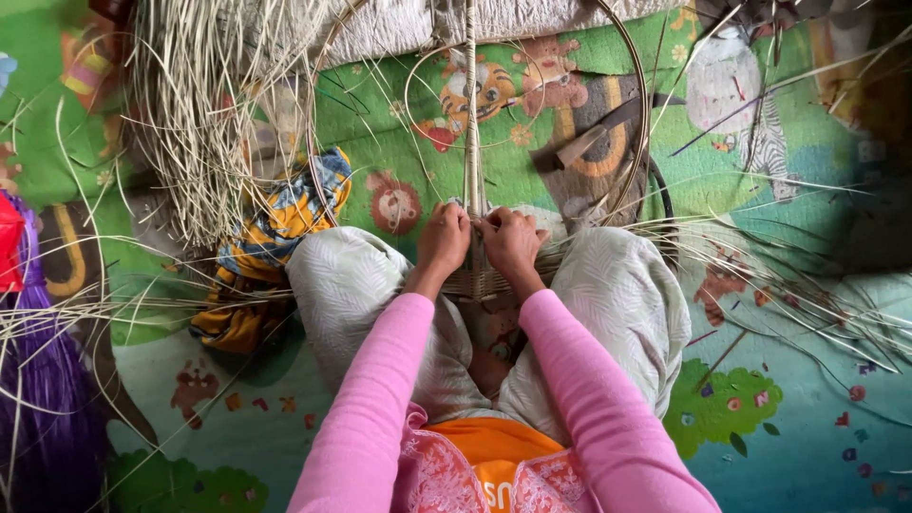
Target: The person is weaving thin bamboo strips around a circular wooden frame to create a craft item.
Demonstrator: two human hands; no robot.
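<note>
I sit cross-legged on a play mat with a partly woven cane basket frame (472, 142) standing between my knees. My left hand (444, 239) grips the woven base on its left side. My right hand (510, 241) closes on the same weave (475, 281) just to the right of the upright centre rib. Thin hoops of cane (644, 104) arch away from the rib toward the far side. Loose pale strips fan out from the weave to both sides. What my fingertips pinch is hidden.
A thick bundle of pale cane strips (204, 114) lies at the upper left. A yellow and blue patterned cloth (266, 256) sits by my left knee. Purple fibre (43, 408) lies at the left edge. A dark tool (584, 142) rests on the mat behind the hoop.
</note>
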